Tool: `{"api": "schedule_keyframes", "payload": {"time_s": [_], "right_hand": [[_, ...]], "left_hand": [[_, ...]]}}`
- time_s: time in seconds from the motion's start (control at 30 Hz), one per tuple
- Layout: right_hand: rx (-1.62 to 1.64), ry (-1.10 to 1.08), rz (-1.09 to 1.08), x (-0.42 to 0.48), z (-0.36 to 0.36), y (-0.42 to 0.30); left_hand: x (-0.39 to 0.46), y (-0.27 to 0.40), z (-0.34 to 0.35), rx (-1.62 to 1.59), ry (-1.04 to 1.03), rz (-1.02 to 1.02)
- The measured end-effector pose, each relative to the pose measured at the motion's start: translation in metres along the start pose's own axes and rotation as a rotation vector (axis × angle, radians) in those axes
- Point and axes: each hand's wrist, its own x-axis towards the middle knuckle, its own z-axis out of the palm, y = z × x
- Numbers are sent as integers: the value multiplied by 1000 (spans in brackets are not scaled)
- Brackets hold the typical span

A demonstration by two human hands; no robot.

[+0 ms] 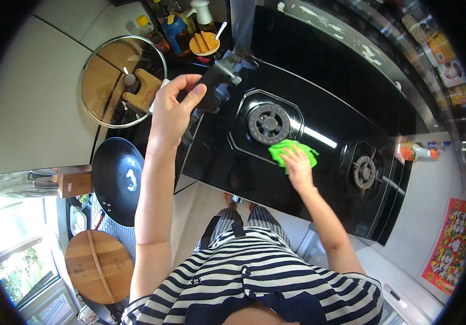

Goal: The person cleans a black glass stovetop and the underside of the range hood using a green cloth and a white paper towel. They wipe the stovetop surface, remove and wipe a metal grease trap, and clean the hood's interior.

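Observation:
My left hand grips a dark, notched metal piece by its edge, raised above the left end of the black gas cooktop. It looks like a wok ring, but its full shape cannot be made out. Under my right hand a bright green cloth is bunched against the glossy surface. The cloth lies at the near edge of the left burner, which has no pan support over it. Farther right, the other burner has thin metal support prongs around it.
A glass lid and a black wok stand on the left. Behind them are several bottles and a jar with a wooden lid. A knife block, a round wooden board and an orange-capped bottle sit farther out.

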Motion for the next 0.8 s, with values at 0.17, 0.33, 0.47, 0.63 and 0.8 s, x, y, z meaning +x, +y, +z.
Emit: {"api": "schedule_keyframes", "payload": {"time_s": [0.17,0.33,0.47,0.63,0.8], "right_hand": [[139,208,105,88,-10,92],[36,-164,-209,222,-8,103],[40,-272,-305,283,45,50],[298,-562,-819,234,61,-61],[-93,-420,-610,289,39,34]], "left_hand": [[-9,-2,-4,-87,-22,-36],[-26,1,-10,-15,-4,-88],[-30,-5,-5,45,64,-61],[-36,-9,-5,55,138,-66],[-39,-10,10,35,134,-66]]}}
